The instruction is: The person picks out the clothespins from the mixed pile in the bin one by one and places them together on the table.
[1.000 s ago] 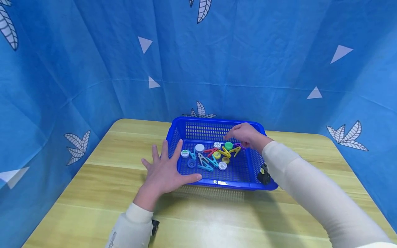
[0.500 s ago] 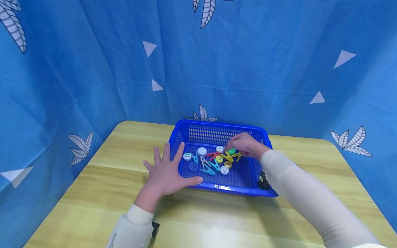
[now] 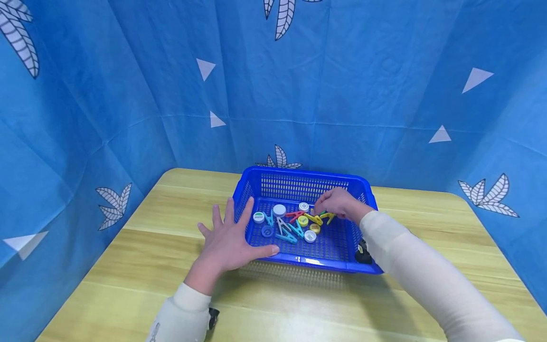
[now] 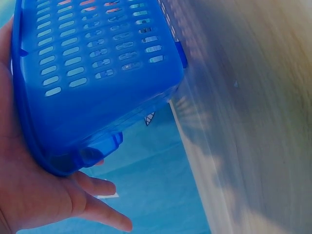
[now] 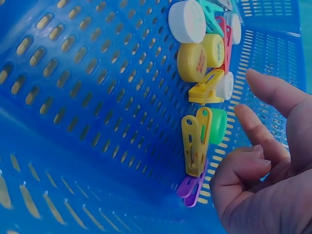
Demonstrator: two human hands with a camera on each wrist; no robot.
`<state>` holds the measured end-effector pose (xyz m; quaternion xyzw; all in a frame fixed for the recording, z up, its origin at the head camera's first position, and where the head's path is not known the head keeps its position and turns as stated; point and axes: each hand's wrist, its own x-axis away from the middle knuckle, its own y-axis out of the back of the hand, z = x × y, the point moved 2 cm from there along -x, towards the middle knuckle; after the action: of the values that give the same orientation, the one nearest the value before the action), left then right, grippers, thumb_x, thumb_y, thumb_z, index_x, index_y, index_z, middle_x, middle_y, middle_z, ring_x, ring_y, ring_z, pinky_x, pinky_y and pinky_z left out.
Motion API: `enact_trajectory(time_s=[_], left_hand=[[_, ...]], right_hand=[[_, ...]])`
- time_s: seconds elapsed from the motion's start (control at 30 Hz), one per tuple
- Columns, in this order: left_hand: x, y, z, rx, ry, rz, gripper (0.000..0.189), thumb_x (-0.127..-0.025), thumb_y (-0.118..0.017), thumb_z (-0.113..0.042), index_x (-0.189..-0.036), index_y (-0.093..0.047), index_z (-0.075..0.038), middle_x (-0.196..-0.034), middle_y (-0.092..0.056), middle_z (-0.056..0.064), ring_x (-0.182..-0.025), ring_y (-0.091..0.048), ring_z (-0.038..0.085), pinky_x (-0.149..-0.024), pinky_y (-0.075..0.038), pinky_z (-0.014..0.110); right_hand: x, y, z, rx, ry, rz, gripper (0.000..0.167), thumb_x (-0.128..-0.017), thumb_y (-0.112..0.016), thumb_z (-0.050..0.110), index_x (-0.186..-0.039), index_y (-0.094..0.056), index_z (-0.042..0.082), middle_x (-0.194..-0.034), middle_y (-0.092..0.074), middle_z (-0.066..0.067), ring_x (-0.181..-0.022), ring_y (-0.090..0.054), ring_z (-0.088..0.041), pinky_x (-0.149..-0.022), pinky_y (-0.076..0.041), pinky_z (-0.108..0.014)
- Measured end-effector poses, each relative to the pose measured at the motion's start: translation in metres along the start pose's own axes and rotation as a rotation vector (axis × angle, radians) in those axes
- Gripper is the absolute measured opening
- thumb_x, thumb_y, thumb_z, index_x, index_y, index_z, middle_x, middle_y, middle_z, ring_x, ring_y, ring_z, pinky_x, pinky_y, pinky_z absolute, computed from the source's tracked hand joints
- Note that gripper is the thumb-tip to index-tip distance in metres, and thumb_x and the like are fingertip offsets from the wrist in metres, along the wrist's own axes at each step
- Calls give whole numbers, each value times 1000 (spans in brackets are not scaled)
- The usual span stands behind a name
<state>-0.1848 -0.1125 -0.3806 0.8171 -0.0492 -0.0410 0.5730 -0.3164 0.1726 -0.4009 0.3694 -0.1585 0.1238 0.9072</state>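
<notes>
L hand, fingers spread wide, rests at L end of blue basket, thumb on near rim, prob. to steady it. R hand is inside, R-rear, over green cap; two fingers extended & apart, others curled, nothing visibly held, prob. posed for a small pick. Yellow peg overlaps cap in R wrist view, contact unclear; purple peg by it, so a tight spot. More caps/pegs bunched alongside. Basket's on wood worktop, blue curtain behind. R hand mostly hides cap in head view.
</notes>
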Motion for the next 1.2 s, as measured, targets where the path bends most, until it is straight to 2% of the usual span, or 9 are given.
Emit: enact_trajectory(time_s=[0.1, 0.27, 0.37, 0.7, 0.97, 1.2], left_hand=[[0, 0, 0, 7, 0, 1, 134, -56, -52, -99, -162, -6, -32, -164, 1, 23, -142, 12, 56, -93, 5, 86], [0, 1, 0, 23, 3, 3, 133, -56, -54, -98, -162, -5, -33, -164, 2, 22, -142, 14, 55, -93, 7, 85], [0, 1, 0, 29, 4, 0, 133, -57, -55, -98, -162, -6, -32, -165, 2, 21, -142, 14, 55, -93, 7, 85], [-2, 0, -1, 20, 5, 11, 134, -55, -50, -100, -162, -4, -34, -165, 3, 20, -143, 14, 54, -94, 6, 84], [-1, 0, 0, 11, 9, 10, 134, -55, -52, -99, -161, -4, -34, -165, 3, 20, -143, 14, 54, -94, 6, 84], [-1, -1, 1, 7, 7, 11, 134, -55, -51, -100, -161, -3, -34, -165, 3, 20, -143, 14, 54, -94, 6, 85]], right_hand=[[-2, -2, -2, 25, -2, -6, 22, -76, -87, 23, -93, -78, 12, -98, -69, -2, -53, -36, -11, -48, -36, -27], [-4, -4, -4, 64, 12, -18, 25, -73, -89, 25, -92, -79, 12, -100, -69, -3, -79, -54, -19, -63, -48, -34], [-5, -4, -4, 91, 29, -11, 26, -72, -90, 25, -90, -78, 11, -98, -70, -3, -90, -58, -24, -69, -51, -37], [-7, -6, -7, 176, 82, -6, 27, -69, -92, 23, -87, -76, 10, -90, -70, -2, -86, -60, -23, -75, -50, -36], [-6, -11, -2, 316, 158, -26, 21, -71, -89, 27, -83, -78, 13, -79, -70, 4, -78, -61, -19, -72, -50, -36], [-7, -13, 1, 376, 165, -42, 19, -71, -88, 32, -77, -78, 17, -77, -70, 6, -82, -62, -20, -80, -50, -39]])
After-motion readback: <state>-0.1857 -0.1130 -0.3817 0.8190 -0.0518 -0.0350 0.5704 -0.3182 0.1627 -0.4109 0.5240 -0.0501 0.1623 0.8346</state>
